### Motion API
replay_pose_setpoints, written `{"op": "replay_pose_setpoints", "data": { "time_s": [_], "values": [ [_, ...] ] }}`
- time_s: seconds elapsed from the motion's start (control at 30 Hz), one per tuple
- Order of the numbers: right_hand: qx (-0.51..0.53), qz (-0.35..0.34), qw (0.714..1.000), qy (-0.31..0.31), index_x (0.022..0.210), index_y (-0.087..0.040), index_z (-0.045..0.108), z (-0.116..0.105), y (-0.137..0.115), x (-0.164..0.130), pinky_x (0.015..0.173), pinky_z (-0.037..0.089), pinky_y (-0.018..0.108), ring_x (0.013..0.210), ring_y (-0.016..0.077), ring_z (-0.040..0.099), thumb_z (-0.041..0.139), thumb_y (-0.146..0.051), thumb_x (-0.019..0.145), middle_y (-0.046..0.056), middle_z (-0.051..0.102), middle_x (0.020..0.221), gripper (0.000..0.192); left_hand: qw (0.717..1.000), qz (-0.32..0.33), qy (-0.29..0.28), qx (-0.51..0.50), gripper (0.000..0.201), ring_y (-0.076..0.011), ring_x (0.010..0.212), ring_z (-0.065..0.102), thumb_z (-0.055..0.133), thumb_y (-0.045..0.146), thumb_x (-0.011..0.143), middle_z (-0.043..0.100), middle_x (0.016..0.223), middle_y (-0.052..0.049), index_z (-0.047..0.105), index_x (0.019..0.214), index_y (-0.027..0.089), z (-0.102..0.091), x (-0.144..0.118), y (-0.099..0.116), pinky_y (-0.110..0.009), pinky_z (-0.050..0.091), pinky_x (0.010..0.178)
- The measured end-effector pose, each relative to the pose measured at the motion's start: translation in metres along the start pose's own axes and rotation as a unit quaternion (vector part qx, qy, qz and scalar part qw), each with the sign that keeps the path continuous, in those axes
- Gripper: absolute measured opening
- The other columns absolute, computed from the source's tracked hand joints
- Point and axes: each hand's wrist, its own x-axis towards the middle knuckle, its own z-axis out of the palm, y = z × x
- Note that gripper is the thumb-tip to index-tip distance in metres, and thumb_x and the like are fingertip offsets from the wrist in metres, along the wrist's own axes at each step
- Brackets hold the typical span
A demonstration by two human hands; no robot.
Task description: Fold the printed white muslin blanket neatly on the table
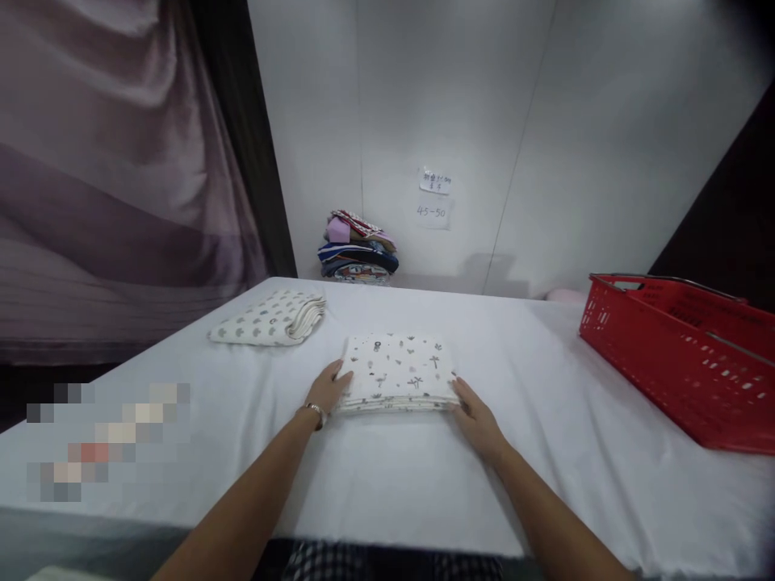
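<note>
- Head view, only one. White-covered table (387, 484), person's two bare forearms reaching in from the bottom edge.
- Folded printed cloth (396, 374) lies flat at table centre, white with small dark motifs, several layers visible at the near edge.
- Left hand (327, 391) flat against the cloth's left edge, fingers open, thumb at the near-left corner. Watch or bracelet on that wrist.
- Right hand (478, 424) at the near-right corner, fingers spread, touching the edge. Hands apart, bracketing the cloth, neither closed on it. Can't tell if any fingertips are tucked under the layers.
- Second folded cloth (272, 319), different print, sits well apart at back-left.
- Red basket (678, 355) at the right side, well apart from the cloth. Contents not visible from here.
- Stack of coloured fabrics (357, 250) against the back wall, paper notes (434, 198) taped above it.
- Blurred patch bottom-left, unreadable.
- Risk, my read: layers are loose, so uneven side pressure could skew the stack or fan the near edge open.
- Risk: lifting by the corners only would likely let the middle sag and unfold.
- Risk: the table cover looks slack, so dragging the cloth could bunch it.
</note>
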Motion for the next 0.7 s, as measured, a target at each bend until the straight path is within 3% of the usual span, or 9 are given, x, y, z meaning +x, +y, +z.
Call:
{"op": "replay_pose_setpoints", "data": {
  "time_s": [0.17, 0.37, 0.53, 0.63, 0.7],
  "values": [
    [-0.151, -0.088, 0.984, -0.032, 0.129, -0.027, 0.042, -0.001, -0.006, -0.005, 0.103, 0.030, 0.035, 0.127, 0.0216, 0.030, 0.052, -0.039, 0.077, 0.002, 0.023, 0.143, 0.054, 0.998, 0.024, 0.052, 0.011, 0.052, -0.0201, 0.110, 0.050, 0.046, 0.045, 0.077, 0.051, 0.125, -0.005, 0.047, 0.123, 0.019, 0.000, -0.024, -0.007, -0.030, 0.037, 0.095],
    [-0.317, -0.102, 0.942, -0.037, 0.122, -0.027, 0.050, -0.017, -0.007, 0.012, 0.096, 0.037, 0.035, 0.114, 0.0201, 0.046, 0.042, -0.030, 0.084, 0.002, 0.036, 0.137, 0.039, 0.997, -0.017, 0.047, 0.051, 0.050, -0.0218, 0.108, 0.051, 0.043, 0.038, 0.079, 0.052, 0.123, -0.008, 0.043, 0.125, 0.018, 0.008, -0.041, 0.011, -0.033, 0.039, 0.091],
    [-0.352, -0.063, 0.934, 0.000, 0.125, -0.027, 0.047, -0.030, 0.002, 0.020, 0.099, 0.034, 0.035, 0.117, 0.0193, 0.044, 0.040, -0.025, 0.085, 0.003, 0.043, 0.132, 0.040, 0.999, 0.004, 0.027, 0.032, 0.060, -0.0208, 0.101, 0.054, 0.049, 0.042, 0.075, 0.055, 0.117, -0.008, 0.037, 0.129, 0.018, 0.021, -0.063, 0.016, -0.032, 0.042, 0.088],
    [-0.344, -0.077, 0.936, 0.017, 0.130, -0.024, 0.041, -0.028, 0.007, 0.016, 0.101, 0.032, 0.035, 0.122, 0.0199, 0.038, 0.038, -0.024, 0.085, 0.005, 0.034, 0.137, 0.044, 0.995, 0.033, 0.078, 0.052, 0.059, -0.0221, 0.108, 0.050, 0.048, 0.042, 0.075, 0.046, 0.126, -0.011, 0.038, 0.127, 0.015, 0.023, -0.070, 0.015, -0.033, 0.041, 0.090],
    [-0.336, -0.086, 0.937, 0.027, 0.132, -0.023, 0.038, -0.026, 0.009, 0.013, 0.101, 0.031, 0.035, 0.124, 0.0204, 0.035, 0.038, -0.022, 0.085, 0.006, 0.031, 0.139, 0.047, 0.984, 0.103, 0.120, 0.082, 0.053, -0.0232, 0.117, 0.042, 0.045, 0.039, 0.078, 0.037, 0.134, -0.011, 0.040, 0.125, 0.016, 0.024, -0.074, 0.016, -0.035, 0.037, 0.096]
  ]
}}
